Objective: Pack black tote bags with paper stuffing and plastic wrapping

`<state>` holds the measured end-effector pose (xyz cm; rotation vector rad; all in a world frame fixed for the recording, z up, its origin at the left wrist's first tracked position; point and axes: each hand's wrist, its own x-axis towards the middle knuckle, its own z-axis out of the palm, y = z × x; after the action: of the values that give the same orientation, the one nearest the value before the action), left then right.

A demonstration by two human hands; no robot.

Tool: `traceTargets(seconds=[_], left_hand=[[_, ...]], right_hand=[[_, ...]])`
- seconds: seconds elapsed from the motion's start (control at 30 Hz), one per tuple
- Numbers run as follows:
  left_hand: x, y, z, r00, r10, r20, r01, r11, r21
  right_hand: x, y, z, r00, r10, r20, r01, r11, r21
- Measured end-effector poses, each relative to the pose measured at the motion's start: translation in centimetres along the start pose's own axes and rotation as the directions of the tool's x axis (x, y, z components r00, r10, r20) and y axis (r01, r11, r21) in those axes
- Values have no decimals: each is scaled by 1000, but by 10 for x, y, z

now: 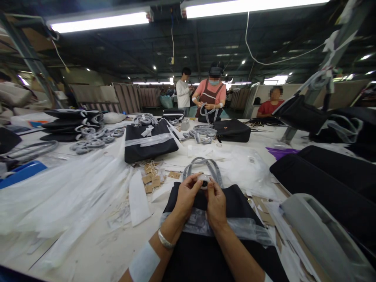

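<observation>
A black bag (pixel 202 254) lies before me with a band of see-through plastic (pixel 246 229) across it. Its grey handles (pixel 207 162), wrapped in plastic, arch up beyond my fingers. Over the bag's upper part, my left hand (pixel 188 192) and my right hand (pixel 216 199) meet. Between their fingertips they pinch a small round whitish thing with a dark centre (pixel 205 182); it resembles a small roll of tape, though its kind is not certain. Both hands are closed on it, thumbs toward me.
Another black bag (pixel 149 143) stands ahead. Brown paper tags (pixel 151 181) lie left of my bag, near plastic sleeves (pixel 58 196). At right are a grey plastic holder (pixel 320 231) and black bags (pixel 329 184). Across the table a person in an apron (pixel 213 92) handles a bag.
</observation>
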<state>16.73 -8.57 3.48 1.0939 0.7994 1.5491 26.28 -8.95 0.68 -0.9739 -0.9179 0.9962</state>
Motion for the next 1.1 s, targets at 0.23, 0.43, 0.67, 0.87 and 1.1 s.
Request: traceTargets(seconds=[0.23, 0.43, 0.67, 0.87, 1.1], left_hand=[[-1, 3, -2, 984, 170, 59, -177, 976, 129], [-4, 3, -1, 957, 269, 106, -288, 912, 290], [-5, -1, -1, 927, 355, 119, -367, 795, 483], [-4, -1, -4, 902, 418, 109, -400, 713, 575], [-5, -5, -4, 888, 436, 145, -434, 691, 579]], right_hand=[[-3, -14, 4, 996, 15, 86, -34, 971, 235], [-4, -16, 3, 975, 86, 203, -146, 942, 303], [3, -16, -2, 953, 257, 162, -303, 782, 545], [-4, -17, 2, 945, 221, 239, -317, 796, 516], [-2, -14, 3, 973, 145, 181, -213, 865, 455]])
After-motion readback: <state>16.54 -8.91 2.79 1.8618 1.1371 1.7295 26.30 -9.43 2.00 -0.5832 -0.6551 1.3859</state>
